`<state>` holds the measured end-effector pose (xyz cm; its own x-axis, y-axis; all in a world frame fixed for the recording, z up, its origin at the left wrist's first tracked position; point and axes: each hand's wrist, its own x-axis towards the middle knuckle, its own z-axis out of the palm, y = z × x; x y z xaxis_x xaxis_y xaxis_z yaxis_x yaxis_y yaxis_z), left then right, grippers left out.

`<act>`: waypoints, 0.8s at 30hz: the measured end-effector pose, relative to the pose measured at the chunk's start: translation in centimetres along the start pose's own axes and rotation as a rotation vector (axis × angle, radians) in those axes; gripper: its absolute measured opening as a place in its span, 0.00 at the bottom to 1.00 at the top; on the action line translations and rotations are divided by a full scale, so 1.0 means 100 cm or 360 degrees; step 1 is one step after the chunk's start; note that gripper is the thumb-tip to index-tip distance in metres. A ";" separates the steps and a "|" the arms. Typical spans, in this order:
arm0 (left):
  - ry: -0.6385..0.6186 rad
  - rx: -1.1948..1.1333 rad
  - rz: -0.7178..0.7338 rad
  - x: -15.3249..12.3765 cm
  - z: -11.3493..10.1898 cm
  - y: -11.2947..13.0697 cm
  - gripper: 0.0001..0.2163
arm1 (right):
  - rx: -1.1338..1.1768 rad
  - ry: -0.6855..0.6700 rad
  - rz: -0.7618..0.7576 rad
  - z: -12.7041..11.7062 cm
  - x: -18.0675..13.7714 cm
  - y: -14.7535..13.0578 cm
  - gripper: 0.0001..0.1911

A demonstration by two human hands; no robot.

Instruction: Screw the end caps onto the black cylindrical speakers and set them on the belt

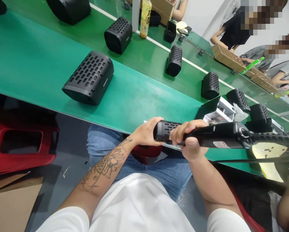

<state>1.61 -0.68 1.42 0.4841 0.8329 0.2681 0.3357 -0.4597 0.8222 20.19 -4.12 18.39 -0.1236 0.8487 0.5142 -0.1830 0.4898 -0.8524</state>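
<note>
My left hand is wrapped round a black perforated speaker housing, held over my lap at the near edge of the green belt. My right hand is closed round the grip of a black electric screwdriver, whose body lies sideways and meets the housing. A dark cable runs from the tool to the right.
Several black grille speakers stand along the belt, the nearest one at the left. White boxes lie at the right. A drink bottle stands far back. Other people work at cardboard trays across the belt. A red stool is at left.
</note>
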 end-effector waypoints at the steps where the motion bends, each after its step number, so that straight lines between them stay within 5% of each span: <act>1: 0.0002 0.0009 0.0012 0.000 0.000 0.000 0.56 | 0.0011 -0.0010 0.0003 0.001 0.001 0.000 0.27; 15: 0.0031 0.0025 0.0040 0.003 0.006 0.000 0.54 | 0.0141 -0.0201 -0.0010 0.001 -0.007 0.010 0.22; 24: 0.0029 0.0102 -0.0059 0.001 -0.002 0.005 0.55 | 0.0064 -0.0139 0.0177 -0.004 -0.016 0.029 0.37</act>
<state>1.60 -0.78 1.96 0.4556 0.8550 0.2478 0.4044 -0.4468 0.7980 20.23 -3.98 15.06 -0.2296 0.8757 0.4247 -0.2022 0.3839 -0.9009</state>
